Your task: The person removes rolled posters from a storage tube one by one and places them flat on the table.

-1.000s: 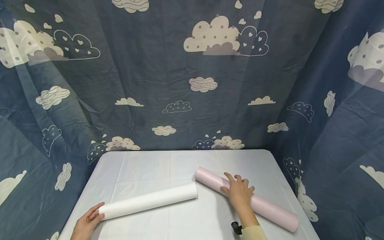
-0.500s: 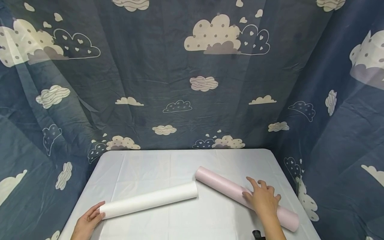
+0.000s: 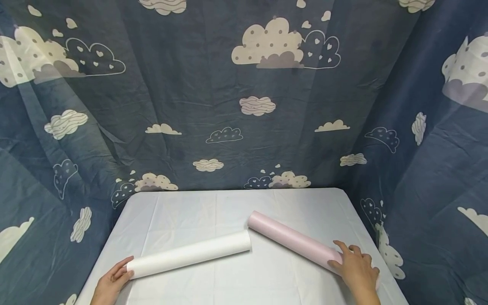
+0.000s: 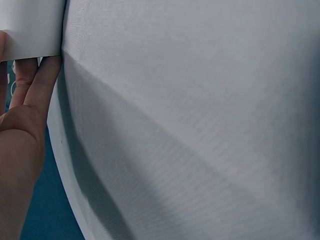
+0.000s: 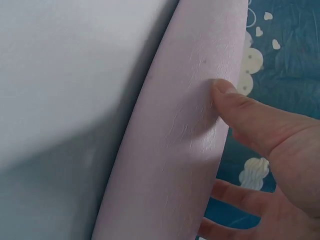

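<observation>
A smooth white roll (image 3: 190, 255) lies at a slant across the left half of the white table. My left hand (image 3: 110, 281) holds its lower left end, thumb on the near side; in the left wrist view several fingers (image 4: 44, 82) disappear behind the roll's edge. To the right lies a pink roll (image 3: 293, 237), slanting down towards the table's right front. My right hand (image 3: 358, 271) straddles it near its lower end. In the right wrist view the thumb (image 5: 240, 105) lies against fine creases in the pink surface, and other fingers reach behind the far side.
A white cloth with fold lines covers the table (image 3: 251, 284). Dark blue curtains (image 3: 198, 93) printed with clouds hang behind it and along both sides. The upper ends of the two rolls lie close together near the middle of the table.
My right hand has travelled down along the pink roll, from its middle to near its lower right end. Both rolls and my left hand have stayed in place.
</observation>
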`<action>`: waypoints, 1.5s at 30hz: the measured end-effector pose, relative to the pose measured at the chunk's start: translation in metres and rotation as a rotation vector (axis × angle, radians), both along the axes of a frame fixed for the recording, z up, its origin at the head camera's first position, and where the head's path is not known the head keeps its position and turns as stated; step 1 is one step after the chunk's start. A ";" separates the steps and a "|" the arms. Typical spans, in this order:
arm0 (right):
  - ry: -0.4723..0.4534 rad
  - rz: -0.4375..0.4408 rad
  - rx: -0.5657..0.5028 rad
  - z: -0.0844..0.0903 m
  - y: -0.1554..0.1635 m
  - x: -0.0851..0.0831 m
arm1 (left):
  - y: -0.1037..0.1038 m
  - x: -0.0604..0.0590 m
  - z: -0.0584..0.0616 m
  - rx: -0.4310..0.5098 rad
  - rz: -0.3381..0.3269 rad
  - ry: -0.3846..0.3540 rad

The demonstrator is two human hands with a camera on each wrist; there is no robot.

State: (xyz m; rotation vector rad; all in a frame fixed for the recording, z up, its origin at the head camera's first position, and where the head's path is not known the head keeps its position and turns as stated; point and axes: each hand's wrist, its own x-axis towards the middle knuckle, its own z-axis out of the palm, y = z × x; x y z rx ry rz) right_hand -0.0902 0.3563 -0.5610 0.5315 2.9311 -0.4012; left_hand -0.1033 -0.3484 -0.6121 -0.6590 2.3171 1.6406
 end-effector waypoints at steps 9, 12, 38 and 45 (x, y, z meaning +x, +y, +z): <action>-0.013 -0.008 0.003 -0.007 0.008 0.011 | 0.000 -0.001 -0.004 0.014 0.003 -0.002; 0.003 -0.010 0.001 -0.010 0.007 0.013 | -0.001 -0.001 -0.004 0.010 0.003 -0.002; 0.042 0.027 0.003 -0.010 -0.008 -0.010 | -0.002 0.001 -0.005 0.016 -0.010 0.004; 0.066 0.051 0.013 -0.009 -0.016 -0.025 | -0.002 0.000 -0.006 -0.020 -0.009 0.005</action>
